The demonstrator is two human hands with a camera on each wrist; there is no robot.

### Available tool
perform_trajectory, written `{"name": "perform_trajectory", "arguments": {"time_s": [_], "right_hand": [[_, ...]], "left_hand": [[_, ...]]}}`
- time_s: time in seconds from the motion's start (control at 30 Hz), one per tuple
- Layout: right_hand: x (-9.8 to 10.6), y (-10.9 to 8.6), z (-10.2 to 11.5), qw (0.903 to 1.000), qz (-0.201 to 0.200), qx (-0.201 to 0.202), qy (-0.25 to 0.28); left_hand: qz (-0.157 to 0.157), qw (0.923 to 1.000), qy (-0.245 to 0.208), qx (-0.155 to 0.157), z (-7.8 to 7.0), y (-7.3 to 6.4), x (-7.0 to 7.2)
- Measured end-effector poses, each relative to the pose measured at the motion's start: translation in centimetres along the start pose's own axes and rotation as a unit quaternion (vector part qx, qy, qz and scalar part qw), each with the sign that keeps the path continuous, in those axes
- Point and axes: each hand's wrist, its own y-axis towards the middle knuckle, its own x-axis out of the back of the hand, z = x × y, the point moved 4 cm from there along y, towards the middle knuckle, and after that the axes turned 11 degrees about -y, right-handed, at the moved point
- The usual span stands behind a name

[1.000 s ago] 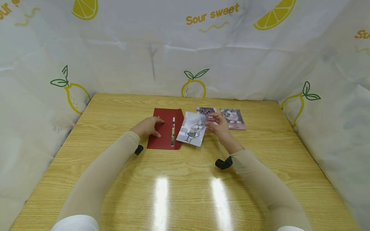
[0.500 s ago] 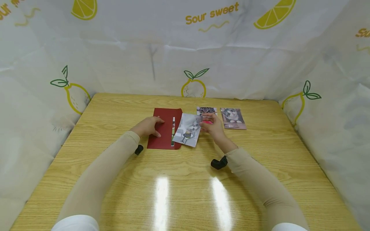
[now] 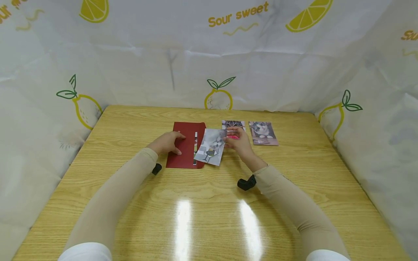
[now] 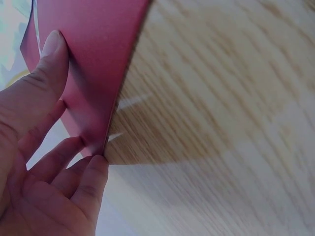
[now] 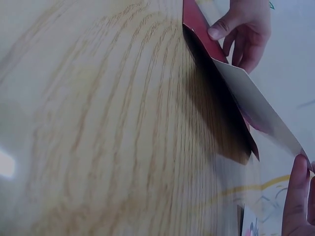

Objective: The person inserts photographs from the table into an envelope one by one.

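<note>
My left hand (image 3: 168,142) holds the red envelope (image 3: 183,159) at its left side. In the left wrist view its thumb lies on top of the envelope (image 4: 93,44), and the other fingertips are at the edge and corner. A strip of a colourful picture shows through a narrow opening (image 3: 195,159) in the envelope. My right hand (image 3: 240,145) pinches the right edge of a greyish cat photo (image 3: 210,146). This photo is tilted, its left part over the envelope's right side. From the right wrist, the photo's pale back (image 5: 251,91) shows above the envelope's flap.
Behind my right hand lies a tabby cat photo (image 3: 232,124), partly covered. Another cat photo (image 3: 263,133) lies to its right. Everything is on a wooden table (image 3: 215,203). White sheeting (image 3: 137,72) with lemon prints borders the back and sides.
My right hand has carried the greyish cat photo leftward, so it now overlaps the envelope and part of the picture strip. The left hand has stayed in place.
</note>
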Motion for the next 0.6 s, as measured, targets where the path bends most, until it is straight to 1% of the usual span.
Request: {"name": "perform_trajectory", "arguments": {"time_s": [0.43,0.6], "right_hand": [[-0.29,-0.11,-0.25,0.9998,0.004,-0.005,-0.017],[0.05,0.22,-0.2,0.9995,0.013,-0.021,-0.018]], "left_hand": [[0.002,1.0,0.007,-0.001,0.25,0.33,-0.05],[0.003,1.0,0.007,0.001,0.16,0.24,0.02]]}}
